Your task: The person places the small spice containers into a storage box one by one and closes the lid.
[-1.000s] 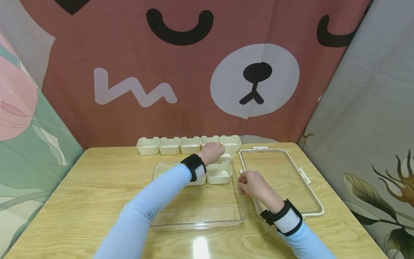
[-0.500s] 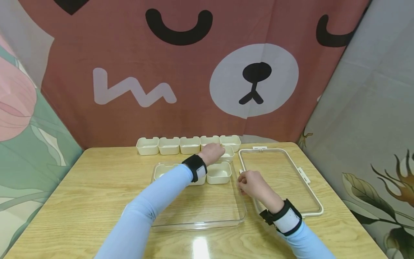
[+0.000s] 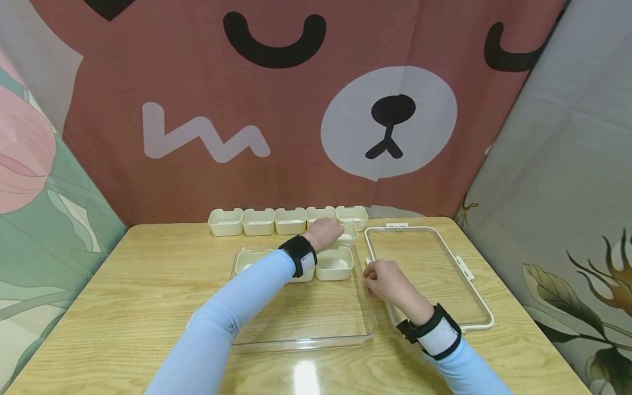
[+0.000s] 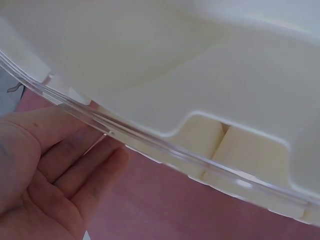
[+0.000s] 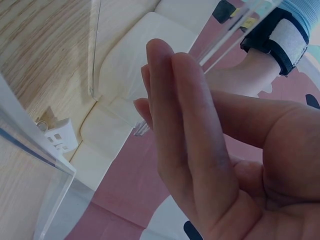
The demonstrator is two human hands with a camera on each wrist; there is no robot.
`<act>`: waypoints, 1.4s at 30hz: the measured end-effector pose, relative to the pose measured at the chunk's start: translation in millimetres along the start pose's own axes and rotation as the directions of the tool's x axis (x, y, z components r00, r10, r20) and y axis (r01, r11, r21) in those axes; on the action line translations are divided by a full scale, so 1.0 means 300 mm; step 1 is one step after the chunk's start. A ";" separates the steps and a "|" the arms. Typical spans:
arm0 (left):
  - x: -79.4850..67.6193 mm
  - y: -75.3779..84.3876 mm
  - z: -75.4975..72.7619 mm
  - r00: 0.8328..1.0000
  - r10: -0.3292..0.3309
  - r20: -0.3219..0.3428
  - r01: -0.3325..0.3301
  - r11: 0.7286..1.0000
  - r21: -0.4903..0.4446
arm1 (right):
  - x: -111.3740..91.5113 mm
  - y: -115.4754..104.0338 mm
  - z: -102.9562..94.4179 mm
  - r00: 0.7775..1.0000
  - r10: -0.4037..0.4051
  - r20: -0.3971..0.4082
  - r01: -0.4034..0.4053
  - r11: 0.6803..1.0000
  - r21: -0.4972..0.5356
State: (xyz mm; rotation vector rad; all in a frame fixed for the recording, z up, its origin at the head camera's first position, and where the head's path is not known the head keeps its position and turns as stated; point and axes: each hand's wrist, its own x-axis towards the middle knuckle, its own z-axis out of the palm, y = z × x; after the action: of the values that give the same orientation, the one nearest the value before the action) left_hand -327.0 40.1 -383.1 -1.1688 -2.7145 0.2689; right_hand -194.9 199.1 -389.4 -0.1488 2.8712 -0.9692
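Left grip (image 3: 323, 233) at the back rim of a clear box (image 3: 301, 344), right grip (image 3: 385, 281) at its right wall; whether either pinches is unclear. Cups (image 3: 334, 272) inside, the box sits on the tabletop (image 3: 163, 274), probably light, stiff, slick; hold opposite walls.

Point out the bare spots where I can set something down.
The tabletop left of the clear bin and the left sleeve is bare, as is the bin floor in front of the cream tubs, right of that sleeve. It's crowded at the back, where tubs, bin and white-rimmed lid sit close together.
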 end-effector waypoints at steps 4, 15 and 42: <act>-0.002 -0.001 -0.004 1.000 -0.003 0.012 0.003 1.000 -0.008 | 0.001 -0.002 0.001 1.000 -0.001 0.002 0.001 1.000 -0.006; -0.001 -0.002 -0.005 1.000 -0.022 -0.016 0.022 1.000 -0.005 | 0.004 -0.005 0.000 1.000 -0.011 -0.004 0.010 1.000 -0.022; -0.066 -0.010 -0.063 0.989 -0.069 -0.131 0.065 0.997 -0.037 | -0.004 -0.001 0.000 1.000 -0.006 0.002 0.006 1.000 -0.008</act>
State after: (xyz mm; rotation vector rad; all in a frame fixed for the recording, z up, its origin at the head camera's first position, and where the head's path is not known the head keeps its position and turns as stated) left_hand -311.3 25.6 -365.8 -1.0610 -2.6452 0.1339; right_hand -193.8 199.2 -389.2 -0.1586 2.8753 -0.9580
